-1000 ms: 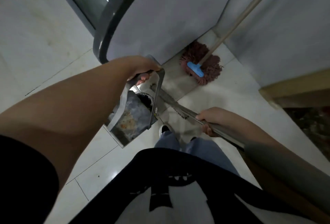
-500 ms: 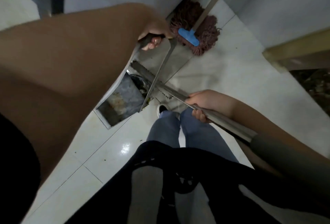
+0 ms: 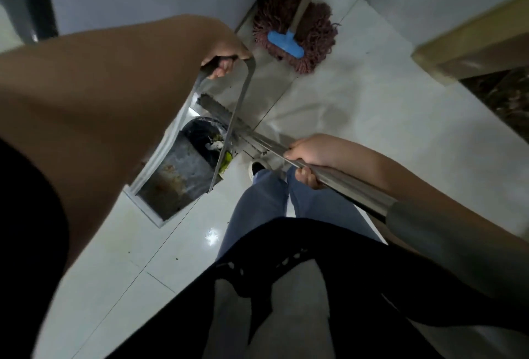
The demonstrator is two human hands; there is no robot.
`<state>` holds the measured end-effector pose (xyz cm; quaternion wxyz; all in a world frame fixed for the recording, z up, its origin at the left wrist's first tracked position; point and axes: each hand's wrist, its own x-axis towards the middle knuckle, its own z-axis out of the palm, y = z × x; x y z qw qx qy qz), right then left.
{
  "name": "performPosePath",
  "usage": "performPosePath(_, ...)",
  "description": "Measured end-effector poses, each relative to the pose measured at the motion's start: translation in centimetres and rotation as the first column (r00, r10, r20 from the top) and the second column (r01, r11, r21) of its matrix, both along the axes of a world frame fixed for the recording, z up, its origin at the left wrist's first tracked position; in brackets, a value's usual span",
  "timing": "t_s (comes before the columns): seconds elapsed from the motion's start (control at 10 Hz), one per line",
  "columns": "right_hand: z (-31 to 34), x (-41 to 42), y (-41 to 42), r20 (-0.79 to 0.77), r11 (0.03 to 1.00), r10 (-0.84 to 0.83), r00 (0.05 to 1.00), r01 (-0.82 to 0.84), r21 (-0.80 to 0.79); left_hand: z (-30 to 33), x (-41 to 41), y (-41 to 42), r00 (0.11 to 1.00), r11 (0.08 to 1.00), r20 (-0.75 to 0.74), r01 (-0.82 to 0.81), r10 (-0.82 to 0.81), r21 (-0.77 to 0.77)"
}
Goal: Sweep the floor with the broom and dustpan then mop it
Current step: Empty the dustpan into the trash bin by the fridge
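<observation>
My left hand [image 3: 223, 53] grips the top of the metal dustpan's tall handle, and the dustpan [image 3: 174, 178] hangs above the white tile floor, its pan dirty with scraps at the back. A little lower on the right, my right hand [image 3: 310, 155] holds the broom's metal shaft [image 3: 355, 186]. The shaft slants down to the left and passes behind the dustpan frame. A maroon string mop [image 3: 312, 33] with a blue clamp stands against the grey wall ahead.
My legs in blue jeans and one shoe [image 3: 257, 168] stand just right of the dustpan. A wooden threshold [image 3: 469, 52] runs at the upper right, with a dark patterned surface beyond it. A dark vertical frame [image 3: 38, 0] is at the upper left.
The view has tipped downward and closer; the mop now sits higher in frame. My left arm has risen with the dustpan, and both hands keep their grips.
</observation>
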<state>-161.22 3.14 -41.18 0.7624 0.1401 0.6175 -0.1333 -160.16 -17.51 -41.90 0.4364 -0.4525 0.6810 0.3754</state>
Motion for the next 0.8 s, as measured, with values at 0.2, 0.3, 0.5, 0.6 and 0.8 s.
performPosePath(0.2, -0.5, -0.2, 1.2, 0.000, 1.000, 0.003, 1.000, -0.003, -0.027, 0.9, 0.0, -1.0, 0.987, 0.977, 0.030, -0.161, 0.158, 0.137)
performPosePath(0.3, -0.6, -0.3, 1.5, -0.018, 0.999, 0.019, 1.000, -0.020, -0.041, 1.2, -0.6, 0.6, 0.995, 0.987, 0.049, -0.097, 0.091, 0.130)
performPosePath(0.5, 0.0, -1.3, 3.1, 0.012, 0.999, -0.039, 0.999, 0.039, -0.024, 3.2, -1.1, 2.1, 0.997, 0.993, 0.079, -0.036, 0.027, 0.110)
performPosePath(0.6, 0.9, -2.1, 3.7, 0.071, 0.993, -0.115, 0.991, 0.117, -0.015, 5.3, -0.4, 1.3, 0.995, 0.992, 0.047, -0.091, 0.087, 0.085)
performPosePath(0.8, 2.9, -4.1, 4.4, 0.055, 0.990, -0.141, 0.988, 0.142, -0.019, 9.6, 1.2, 0.2, 0.978, 0.975, -0.016, -0.207, 0.209, 0.077)
